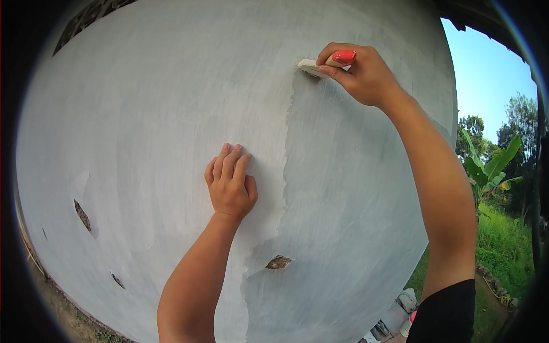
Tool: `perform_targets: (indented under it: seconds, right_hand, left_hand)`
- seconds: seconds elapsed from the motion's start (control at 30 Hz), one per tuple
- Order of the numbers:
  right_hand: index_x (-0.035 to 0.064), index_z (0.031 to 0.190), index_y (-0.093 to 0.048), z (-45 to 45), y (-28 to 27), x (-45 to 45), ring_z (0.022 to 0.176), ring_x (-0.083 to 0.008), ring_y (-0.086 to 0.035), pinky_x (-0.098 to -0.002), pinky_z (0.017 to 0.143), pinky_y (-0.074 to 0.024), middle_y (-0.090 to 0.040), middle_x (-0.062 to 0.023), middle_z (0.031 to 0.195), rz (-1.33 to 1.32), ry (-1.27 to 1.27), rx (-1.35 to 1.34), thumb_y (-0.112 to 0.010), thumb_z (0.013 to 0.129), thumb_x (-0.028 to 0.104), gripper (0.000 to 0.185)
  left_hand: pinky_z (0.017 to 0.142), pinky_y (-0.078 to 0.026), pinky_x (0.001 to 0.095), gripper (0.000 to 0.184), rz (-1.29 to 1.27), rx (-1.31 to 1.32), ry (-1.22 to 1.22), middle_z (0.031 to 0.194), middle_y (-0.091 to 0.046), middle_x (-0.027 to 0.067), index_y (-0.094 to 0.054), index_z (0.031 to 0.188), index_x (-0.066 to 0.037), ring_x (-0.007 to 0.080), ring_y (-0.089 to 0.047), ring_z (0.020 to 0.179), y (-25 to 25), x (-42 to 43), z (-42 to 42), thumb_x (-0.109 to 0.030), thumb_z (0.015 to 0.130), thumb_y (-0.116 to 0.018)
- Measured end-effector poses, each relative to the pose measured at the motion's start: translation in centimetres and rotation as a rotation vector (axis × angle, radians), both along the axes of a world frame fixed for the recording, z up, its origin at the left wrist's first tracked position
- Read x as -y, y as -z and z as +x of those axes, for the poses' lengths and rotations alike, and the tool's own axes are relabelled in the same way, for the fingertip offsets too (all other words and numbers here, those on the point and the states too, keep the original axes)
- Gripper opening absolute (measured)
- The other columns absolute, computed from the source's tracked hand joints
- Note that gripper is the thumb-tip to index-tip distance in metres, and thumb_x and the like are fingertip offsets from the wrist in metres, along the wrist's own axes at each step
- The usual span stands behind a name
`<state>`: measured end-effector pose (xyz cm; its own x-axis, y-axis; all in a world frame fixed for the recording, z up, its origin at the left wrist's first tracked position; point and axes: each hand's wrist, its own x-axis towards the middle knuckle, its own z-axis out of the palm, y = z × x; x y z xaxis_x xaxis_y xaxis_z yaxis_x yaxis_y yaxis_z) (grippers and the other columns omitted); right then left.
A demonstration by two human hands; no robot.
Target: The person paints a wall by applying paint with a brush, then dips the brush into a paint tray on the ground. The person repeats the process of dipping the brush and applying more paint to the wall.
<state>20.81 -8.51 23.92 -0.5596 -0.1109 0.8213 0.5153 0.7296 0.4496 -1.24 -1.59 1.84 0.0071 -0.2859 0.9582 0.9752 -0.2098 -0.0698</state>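
Closest to my camera, below the right hand, I have a black sleeve around the upper arm. The right hand is closed around a brush, thumb on the near side, the red handle end poking out between thumb and fingers towards me. The pale head sits just left of those fingertips, its tip against the wall. I'd judge the brush light, with a stiff handle and a softer, springy head that would bend or splay under a hard push. It doesn't look fragile, though wet paint could make the handle slick. The best hold, to my mind, is low on the handle, close to the head, much as this hand has it.

Down and left of it, the left hand holds nothing; its fingers are loosely spread and appear to rest on the wall. Between the two hands, a ragged edge runs down the surface, paler on the left hand's side and darker grey below the right hand. I see a chipped hole below and right of the left hand, and another gouge well off to its left.

Past the wall, right of the right hand, are a broad-leaved plant, grass and blue sky.
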Motion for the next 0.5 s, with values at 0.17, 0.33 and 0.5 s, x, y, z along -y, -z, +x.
perform_targets:
  seconds: [0.17, 0.33, 0.5]
  right_hand:
    - [0.0049, 0.082, -0.061, -0.4, -0.5, 0.3, 0.071, -0.0169, -0.053, -0.0297, 0.070, -0.0450, -0.062, -0.0034, 0.078, 0.113, -0.011, -0.004, -0.063, 0.084, 0.009, 0.005]
    - [0.0062, 0.083, -0.062, -0.9, -0.5, 1.8, 0.074, -0.0186, -0.056, -0.0302, 0.070, -0.0451, -0.063, -0.0051, 0.079, -0.048, 0.119, 0.011, -0.062, 0.084, 0.012, 0.006]
    - [0.0050, 0.081, -0.063, -0.9, -0.1, 0.9, 0.071, -0.0166, -0.055, -0.0280, 0.071, -0.0454, -0.064, -0.0036, 0.080, -0.063, 0.104, 0.009, -0.064, 0.084, 0.013, 0.008]
  left_hand:
    - [0.100, -0.029, 0.0381, 0.037, -0.004, 0.002, 0.006, 0.117, -0.057, 0.0066, -0.060, 0.101, -0.008, 0.0247, -0.047, 0.121, 0.1, 0.1, 0.0, 0.001, 0.067, -0.049]
    - [0.100, -0.029, 0.0383, 0.038, 0.013, -0.001, 0.015, 0.117, -0.057, 0.0065, -0.060, 0.101, -0.008, 0.0246, -0.047, 0.121, 0.0, -0.1, -0.1, 0.001, 0.066, -0.050]
    - [0.100, -0.029, 0.0384, 0.038, 0.007, 0.000, 0.021, 0.117, -0.057, 0.0064, -0.060, 0.101, -0.008, 0.0246, -0.047, 0.121, 0.1, 0.0, -0.1, 0.001, 0.065, -0.050]
